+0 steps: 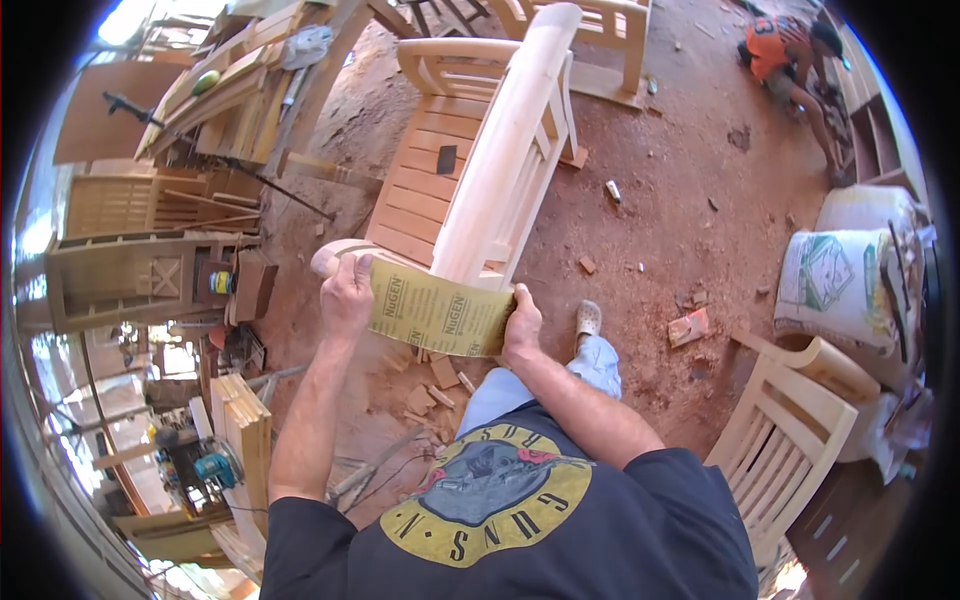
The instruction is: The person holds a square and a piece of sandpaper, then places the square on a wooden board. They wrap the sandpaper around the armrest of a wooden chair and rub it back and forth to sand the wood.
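Note:
My left hand (346, 300) pinches the left end of a sheet of sandpaper (440, 308), and my right hand (523, 324) grips its right end. The sheet is stretched between them, its yellowish printed backing towards me. Just beyond it stands an unpainted wooden bench (508, 150), with a broad rounded top rail pointing away from me. The near end of the bench is partly hidden behind the sheet. On the slatted seat (408, 185) lies a small dark rectangular piece (447, 160).
Another person (790, 60) crouches at the far right beside a shelf unit. Full sacks (835, 290) and a slatted wooden chair (785, 430) stand on my right. Stacked boards (240, 90) and a teal power tool (213, 468) are on the left. Wood scraps (430, 398) litter the dirt floor.

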Demonstrator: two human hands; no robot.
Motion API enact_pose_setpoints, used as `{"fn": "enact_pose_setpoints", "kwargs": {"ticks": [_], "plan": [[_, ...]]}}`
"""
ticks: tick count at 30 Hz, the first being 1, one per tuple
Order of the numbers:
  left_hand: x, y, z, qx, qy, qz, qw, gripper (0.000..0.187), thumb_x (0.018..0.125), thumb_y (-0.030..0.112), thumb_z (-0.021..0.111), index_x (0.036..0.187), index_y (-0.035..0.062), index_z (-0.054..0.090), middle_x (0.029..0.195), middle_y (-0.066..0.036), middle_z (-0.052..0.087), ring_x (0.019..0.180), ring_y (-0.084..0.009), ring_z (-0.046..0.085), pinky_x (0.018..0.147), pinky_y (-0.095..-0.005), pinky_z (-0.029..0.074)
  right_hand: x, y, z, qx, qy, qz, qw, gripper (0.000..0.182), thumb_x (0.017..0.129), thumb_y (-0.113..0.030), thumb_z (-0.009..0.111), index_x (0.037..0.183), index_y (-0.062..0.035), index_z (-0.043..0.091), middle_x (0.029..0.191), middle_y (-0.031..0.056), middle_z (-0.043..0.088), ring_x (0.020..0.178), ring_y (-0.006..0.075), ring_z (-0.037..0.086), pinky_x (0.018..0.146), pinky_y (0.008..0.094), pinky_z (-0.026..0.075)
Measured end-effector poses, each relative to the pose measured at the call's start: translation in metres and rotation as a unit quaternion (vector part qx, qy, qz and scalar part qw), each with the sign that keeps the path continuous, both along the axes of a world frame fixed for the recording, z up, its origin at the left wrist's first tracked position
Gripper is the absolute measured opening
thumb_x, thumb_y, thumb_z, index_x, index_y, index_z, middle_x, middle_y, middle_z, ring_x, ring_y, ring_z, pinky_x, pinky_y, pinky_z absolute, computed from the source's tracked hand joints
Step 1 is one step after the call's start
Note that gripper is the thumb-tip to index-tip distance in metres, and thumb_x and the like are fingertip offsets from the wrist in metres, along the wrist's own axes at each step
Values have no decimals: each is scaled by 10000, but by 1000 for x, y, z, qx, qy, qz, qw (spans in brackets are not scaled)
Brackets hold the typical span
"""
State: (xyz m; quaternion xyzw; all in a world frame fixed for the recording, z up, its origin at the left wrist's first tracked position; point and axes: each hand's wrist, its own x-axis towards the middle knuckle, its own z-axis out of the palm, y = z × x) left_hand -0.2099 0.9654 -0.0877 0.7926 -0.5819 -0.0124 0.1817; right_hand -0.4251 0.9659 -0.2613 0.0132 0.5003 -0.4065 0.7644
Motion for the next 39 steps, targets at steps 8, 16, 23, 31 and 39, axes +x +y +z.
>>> {"fn": "enact_pose_setpoints", "kwargs": {"ticks": [8,16,23,31,39], "plan": [[26,-18,-32,46,-1,-34,998,468,1052,427,469,875,16,606,674,-205,583,614,-399,541,594,-468,443,19,-7,1,-1,209,98,973,749,1003,-555,410,1182,142,618,1200,274,657,1124,350,626,970,415,443],[32,-20,-79,53,108,-67,990,509,1057,445,445,822,11,569,681,-229,583,631,-405,574,599,-483,439,57,-21,9,-12,306,124,944,804,984,-606,381,1116,142,646,1167,373,622,1179,465,580,1015,469,416],[-25,-3,-60,47,169,-56,983,486,1058,423,477,809,15,565,650,-133,548,595,-209,490,584,-387,436,76,-25,-57,-22,287,119,950,792,975,-619,386,1098,108,676,1144,353,642,1198,462,575,1013,465,427],[-22,-13,-64,-7,108,-113,988,478,1045,419,495,777,24,529,610,-196,527,542,-374,493,522,-468,402,111,-8,-127,25,213,45,976,824,963,-615,462,1144,172,624,1191,347,634,1185,391,603,1008,424,440],[14,-15,-76,0,96,-119,988,461,1042,420,497,796,32,529,612,-208,515,529,-417,466,507,-475,389,91,-6,-68,-4,127,-60,990,776,963,-586,532,1118,168,636,1088,264,679,1024,276,621,934,390,465]]}}
